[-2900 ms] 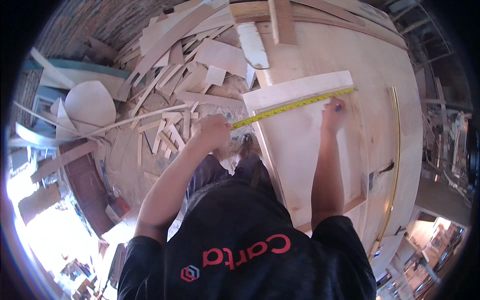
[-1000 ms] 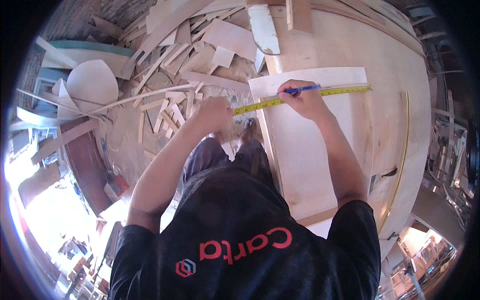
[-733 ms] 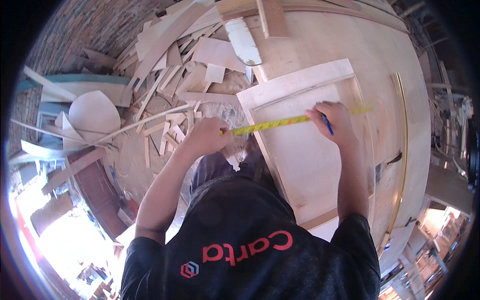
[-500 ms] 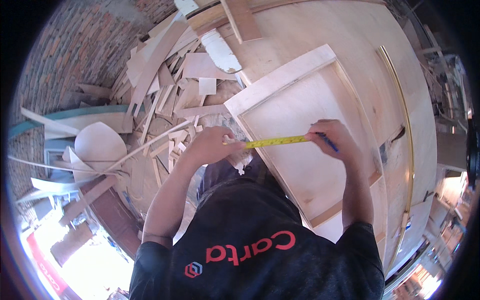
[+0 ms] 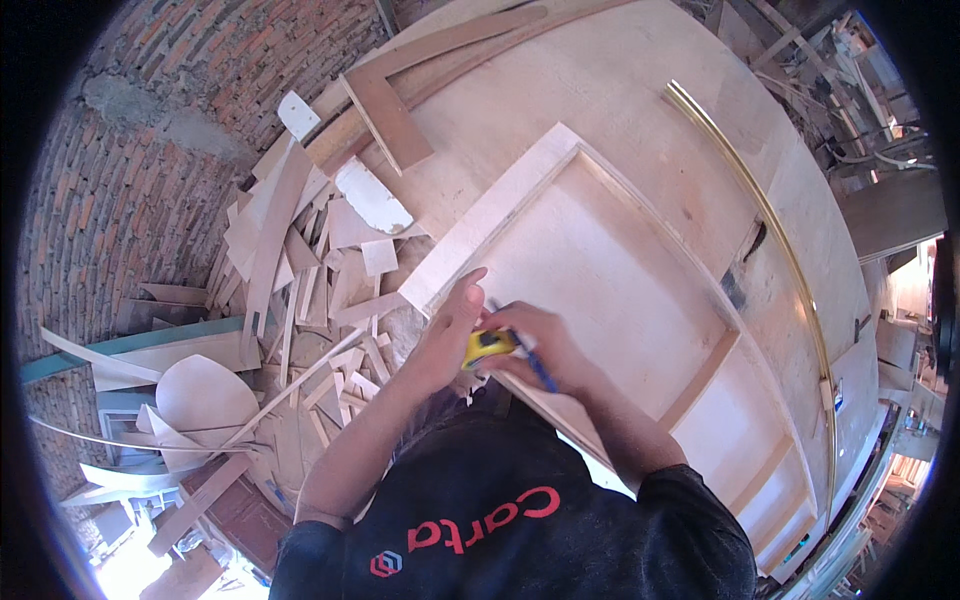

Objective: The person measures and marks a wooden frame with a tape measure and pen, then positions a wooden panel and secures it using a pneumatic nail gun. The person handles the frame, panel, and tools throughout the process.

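A yellow and black tape measure (image 5: 489, 346) sits between my two hands, over the near edge of a pale wooden frame panel (image 5: 610, 255). My left hand (image 5: 448, 335) is beside it, fingers stretched upward and the palm against or very near the case. My right hand (image 5: 548, 345) is slightly blurred. Its thumb and fingers close around the right side of the case, and a blue pen (image 5: 541, 371) sticks out from the same grip. No blade shows outside the case.
The panel lies on a large plywood sheet (image 5: 520, 90). A long gold strip (image 5: 760, 200) runs along the right, and an L-shaped wooden piece (image 5: 390, 115) lies at the back. Wood offcuts (image 5: 330, 260) pile up at left before a brick wall (image 5: 120, 190).
The yellow blade, stretched between my hands earlier, is back in its case. My right hand has come left to meet my left hand. The view has shifted.
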Action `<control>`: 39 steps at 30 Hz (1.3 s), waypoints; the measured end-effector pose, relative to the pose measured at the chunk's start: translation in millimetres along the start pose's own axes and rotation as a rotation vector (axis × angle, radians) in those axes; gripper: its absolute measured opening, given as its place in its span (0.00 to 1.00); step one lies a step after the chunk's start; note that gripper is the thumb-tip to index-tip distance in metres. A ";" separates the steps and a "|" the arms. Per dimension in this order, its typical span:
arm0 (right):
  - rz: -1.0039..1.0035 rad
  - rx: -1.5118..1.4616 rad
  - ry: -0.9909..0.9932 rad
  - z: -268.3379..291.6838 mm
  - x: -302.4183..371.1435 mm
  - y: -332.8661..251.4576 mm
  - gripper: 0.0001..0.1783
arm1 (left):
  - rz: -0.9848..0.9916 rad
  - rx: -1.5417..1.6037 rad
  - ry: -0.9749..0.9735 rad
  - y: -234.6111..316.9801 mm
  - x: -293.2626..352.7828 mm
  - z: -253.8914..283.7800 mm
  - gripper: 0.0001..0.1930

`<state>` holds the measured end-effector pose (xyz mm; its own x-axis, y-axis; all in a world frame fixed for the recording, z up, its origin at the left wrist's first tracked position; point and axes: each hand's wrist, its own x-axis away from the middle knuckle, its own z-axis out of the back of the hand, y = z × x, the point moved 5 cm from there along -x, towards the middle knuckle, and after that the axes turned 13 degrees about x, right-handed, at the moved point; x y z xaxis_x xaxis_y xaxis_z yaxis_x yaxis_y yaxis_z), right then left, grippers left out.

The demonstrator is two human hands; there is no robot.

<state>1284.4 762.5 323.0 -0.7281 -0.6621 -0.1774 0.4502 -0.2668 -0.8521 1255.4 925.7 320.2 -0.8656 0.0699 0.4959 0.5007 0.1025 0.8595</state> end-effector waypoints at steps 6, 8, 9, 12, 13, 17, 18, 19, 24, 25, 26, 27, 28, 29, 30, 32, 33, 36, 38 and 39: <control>-0.352 0.343 0.515 177.5 -39.0 130.0 0.18 | -0.175 -0.165 0.411 -39.6 33.2 98.7 0.25; -0.197 0.704 0.603 225.2 -52.6 224.5 0.19 | -0.077 -0.261 0.607 -89.9 58.1 150.0 0.23; -0.329 0.743 0.405 243.0 -63.3 285.8 0.20 | -0.019 -0.356 0.697 -122.2 76.7 175.0 0.23; -0.532 1.177 0.031 369.1 -59.6 397.8 0.26 | 0.153 -0.381 0.767 -242.3 107.6 213.0 0.26; -0.596 1.244 -0.104 348.6 -86.9 416.0 0.26 | 0.296 -0.395 0.841 -275.0 154.3 219.8 0.27; -0.454 1.384 0.139 251.6 -170.7 363.6 0.26 | 0.756 -0.329 0.998 -357.9 325.6 179.2 0.27; -0.328 1.363 0.260 214.3 -195.8 330.3 0.26 | 0.856 -0.258 1.021 -381.9 362.5 156.5 0.27; -0.216 1.300 0.393 193.5 -196.1 305.6 0.26 | 0.923 -0.223 1.018 -399.8 382.7 152.6 0.27; 0.378 0.713 0.282 -76.4 -242.7 95.9 0.26 | 1.025 0.092 1.048 -543.3 447.6 39.4 0.29; 0.448 0.614 0.176 -132.0 -237.6 57.8 0.26 | 1.014 0.150 1.049 -554.9 442.6 27.3 0.30; 0.517 0.520 0.055 -189.0 -225.0 21.8 0.26 | 0.997 0.208 1.048 -567.0 435.8 15.3 0.30; 0.570 0.446 -0.059 -238.2 -207.5 -12.5 0.26 | 0.949 0.287 1.118 -569.5 429.1 5.5 0.28; 0.623 0.386 -0.182 -288.2 -188.9 -43.5 0.27 | 0.894 0.366 1.192 -571.8 422.7 -7.3 0.28; 0.666 0.313 -0.384 -357.0 -150.5 -68.3 0.27 | 0.887 0.460 1.232 -585.9 425.7 -51.8 0.28; 0.694 0.255 -0.515 -402.5 -114.5 -92.3 0.27 | 0.841 0.493 1.263 -612.2 420.6 -61.9 0.29; 0.738 0.180 -0.796 -488.4 -25.5 -137.1 0.27 | 0.831 0.567 1.320 -662.9 413.8 -77.1 0.29; 0.758 0.174 -0.917 -525.7 13.8 -157.8 0.27 | 0.762 0.584 1.408 -664.9 421.9 -71.0 0.29; 0.772 0.280 -1.334 -606.7 140.7 -180.4 0.27 | 0.698 0.885 1.366 -677.6 482.5 -78.9 0.26; 0.792 0.379 -1.571 -644.8 217.4 -192.3 0.27 | 0.655 0.974 1.461 -695.5 546.1 -89.8 0.25; 0.816 0.431 -1.680 -660.7 251.0 -200.0 0.27 | 0.639 0.944 1.622 -710.2 578.7 -102.3 0.25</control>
<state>670.1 1112.3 123.7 0.7517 -0.5240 0.4005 0.6451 0.4580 -0.6116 397.9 791.9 9.4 0.4877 -0.4501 0.7481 0.0600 0.8721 0.4856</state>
